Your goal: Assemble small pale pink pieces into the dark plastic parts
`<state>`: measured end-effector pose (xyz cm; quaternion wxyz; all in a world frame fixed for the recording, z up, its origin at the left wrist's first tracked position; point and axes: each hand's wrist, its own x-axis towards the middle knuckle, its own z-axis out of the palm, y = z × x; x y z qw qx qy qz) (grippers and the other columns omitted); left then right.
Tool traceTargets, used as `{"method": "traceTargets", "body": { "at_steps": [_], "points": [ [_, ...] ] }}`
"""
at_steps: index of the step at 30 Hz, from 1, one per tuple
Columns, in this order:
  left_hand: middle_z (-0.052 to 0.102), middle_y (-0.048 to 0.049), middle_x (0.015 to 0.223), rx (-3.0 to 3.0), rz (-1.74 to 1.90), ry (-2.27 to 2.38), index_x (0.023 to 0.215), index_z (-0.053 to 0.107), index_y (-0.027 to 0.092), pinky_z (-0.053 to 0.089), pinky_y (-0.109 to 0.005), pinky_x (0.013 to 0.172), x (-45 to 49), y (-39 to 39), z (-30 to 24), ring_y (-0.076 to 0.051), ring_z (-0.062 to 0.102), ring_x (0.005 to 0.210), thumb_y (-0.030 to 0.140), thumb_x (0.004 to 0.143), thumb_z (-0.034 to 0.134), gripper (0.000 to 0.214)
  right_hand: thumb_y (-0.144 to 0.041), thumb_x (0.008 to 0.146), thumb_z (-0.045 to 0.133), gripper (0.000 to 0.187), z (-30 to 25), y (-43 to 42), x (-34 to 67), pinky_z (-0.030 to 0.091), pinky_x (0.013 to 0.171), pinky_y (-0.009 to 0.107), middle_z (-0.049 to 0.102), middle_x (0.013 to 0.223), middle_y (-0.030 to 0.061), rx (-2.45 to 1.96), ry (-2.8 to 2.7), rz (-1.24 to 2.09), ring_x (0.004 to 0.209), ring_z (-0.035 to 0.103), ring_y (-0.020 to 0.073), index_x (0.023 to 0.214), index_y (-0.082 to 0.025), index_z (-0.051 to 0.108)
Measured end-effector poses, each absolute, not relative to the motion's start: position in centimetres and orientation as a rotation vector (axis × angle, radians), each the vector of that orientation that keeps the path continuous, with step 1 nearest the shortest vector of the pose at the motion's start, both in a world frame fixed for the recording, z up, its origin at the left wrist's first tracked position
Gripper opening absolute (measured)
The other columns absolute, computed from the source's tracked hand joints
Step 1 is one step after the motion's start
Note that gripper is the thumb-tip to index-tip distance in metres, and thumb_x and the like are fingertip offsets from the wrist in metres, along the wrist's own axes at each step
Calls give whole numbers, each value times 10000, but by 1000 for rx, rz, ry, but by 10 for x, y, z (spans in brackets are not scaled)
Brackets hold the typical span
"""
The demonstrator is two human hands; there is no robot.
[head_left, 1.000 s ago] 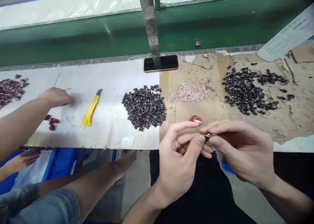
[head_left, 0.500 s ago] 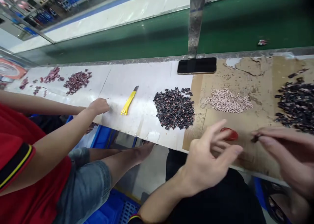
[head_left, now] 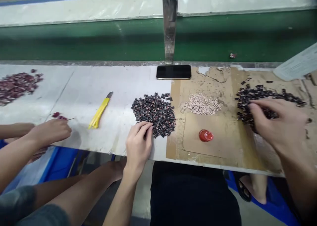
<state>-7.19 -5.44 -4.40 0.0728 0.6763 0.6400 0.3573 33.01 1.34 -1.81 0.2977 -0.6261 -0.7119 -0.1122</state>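
Note:
My left hand (head_left: pixel 138 143) rests its fingertips at the near edge of a heap of small black-and-pink parts (head_left: pixel 154 115) on the white sheet. My right hand (head_left: pixel 279 127) is curled over a larger, looser heap of black parts (head_left: pixel 257 98) on the cardboard, and its fingers hide part of that heap. Whether it holds a piece is hidden. A small red cap (head_left: pixel 205 135) stands on the cardboard (head_left: pixel 213 143), between my hands and nearer the front edge. Behind it lies a heap of pale beige bits (head_left: pixel 200 104).
A yellow utility knife (head_left: pixel 99 112) lies on the white sheet (head_left: pixel 74 87), and a black phone (head_left: pixel 173 72) sits at the back beside a metal post (head_left: pixel 169 24). At left, a co-worker's hand (head_left: pixel 51 131) holds a thin pin near dark red pieces (head_left: pixel 58 115). A dark red heap (head_left: pixel 16 87) lies further left.
My hands have separated. They were together over the cardboard, pinching a small dark piece; now the left is at the middle heap and the right at the heap on the right.

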Motion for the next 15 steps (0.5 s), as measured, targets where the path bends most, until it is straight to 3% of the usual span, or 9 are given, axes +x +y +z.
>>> {"method": "traceTargets", "body": {
  "at_steps": [2, 5, 9, 15],
  "points": [
    [801, -96, 1073, 2010, 1102, 1906, 1035, 790, 199, 585, -422, 949, -74, -52, -43, -258, 732, 1003, 205, 1022, 629, 162, -330, 960, 667, 207, -10, 20, 300, 606, 880, 435, 831, 999, 140, -1587, -2019, -225, 950, 771, 298, 1004, -206, 827],
    [811, -75, 1011, 1950, 1130, 1913, 1030, 785, 207, 586, -403, 889, -75, -50, -43, -249, 731, 952, 212, 1008, 655, 132, -345, 974, 673, 221, -7, 32, 263, 605, 911, 435, 821, 1122, 92, -1502, -2248, -38, 1004, 750, 272, 1091, -231, 821],
    [790, -54, 937, 1816, 1157, 1936, 1017, 767, 225, 582, -391, 785, -74, -49, -43, -234, 694, 836, 265, 1009, 661, 114, -330, 1026, 596, 269, -12, 46, 238, 589, 916, 465, 797, 1158, 108, -1456, -2399, 140, 1039, 734, 287, 1135, -212, 811],
    [765, -48, 966, 1647, 1176, 1908, 1023, 706, 288, 595, -411, 780, -76, -46, -48, -258, 699, 896, 362, 1015, 655, 90, -234, 1004, 583, 259, -20, 52, 228, 582, 785, 375, 817, 1081, 87, -1422, -2485, 62, 943, 758, 255, 1020, -214, 841]
  ]
}}
